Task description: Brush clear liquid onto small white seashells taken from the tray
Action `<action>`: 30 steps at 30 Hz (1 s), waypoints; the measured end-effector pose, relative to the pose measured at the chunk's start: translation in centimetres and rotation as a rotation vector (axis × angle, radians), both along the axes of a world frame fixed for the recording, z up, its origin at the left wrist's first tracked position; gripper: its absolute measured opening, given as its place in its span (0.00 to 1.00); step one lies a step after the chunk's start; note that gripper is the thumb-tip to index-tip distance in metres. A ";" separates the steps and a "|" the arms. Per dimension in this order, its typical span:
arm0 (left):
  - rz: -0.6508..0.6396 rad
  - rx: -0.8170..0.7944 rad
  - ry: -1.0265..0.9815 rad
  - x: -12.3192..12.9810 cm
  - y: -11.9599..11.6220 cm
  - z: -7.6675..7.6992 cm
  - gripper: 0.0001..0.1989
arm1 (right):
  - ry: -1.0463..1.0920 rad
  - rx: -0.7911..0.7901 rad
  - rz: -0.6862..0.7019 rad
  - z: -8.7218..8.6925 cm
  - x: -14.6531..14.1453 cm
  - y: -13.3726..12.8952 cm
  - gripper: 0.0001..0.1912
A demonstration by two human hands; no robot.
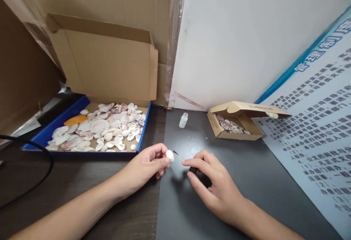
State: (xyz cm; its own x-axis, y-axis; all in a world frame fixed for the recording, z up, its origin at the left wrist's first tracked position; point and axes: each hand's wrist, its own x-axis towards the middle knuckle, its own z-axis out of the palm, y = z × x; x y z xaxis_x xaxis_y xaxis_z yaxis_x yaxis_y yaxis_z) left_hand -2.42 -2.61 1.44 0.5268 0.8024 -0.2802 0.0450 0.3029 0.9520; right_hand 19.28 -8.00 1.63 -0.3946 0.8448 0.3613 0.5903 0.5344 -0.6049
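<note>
Between the thumb and fingers of my left hand [150,163] is a small white shell [170,155], held just above the dark table. My right hand [210,181] is closed on a small black object [193,169], pinched between thumb and fingers; its shape is mostly hidden. A thin dark piece [176,152] with a brush-like look lies or hangs between the two hands; which one I cannot tell. Beyond the hands stands a small clear bottle [183,120] with whitish contents and no cap on it.
At the left, a blue-edged box [149,123] holds many shells and an orange piece [75,120]. A smaller cardboard box [238,136] with shells sits at the back right. A black cable [51,159] curves in at the left edge. A printed sheet [309,137] is at the right.
</note>
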 end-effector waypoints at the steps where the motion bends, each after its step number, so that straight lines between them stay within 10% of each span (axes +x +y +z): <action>1: -0.003 0.002 0.000 0.0 0.0 0.0 0.16 | 0.025 -0.001 0.018 0.0 0.0 0.0 0.14; 30: 0.002 -0.065 -0.073 0.1 -0.3 0.2 0.13 | 0.112 -0.076 0.100 -0.3 0.1 0.1 0.16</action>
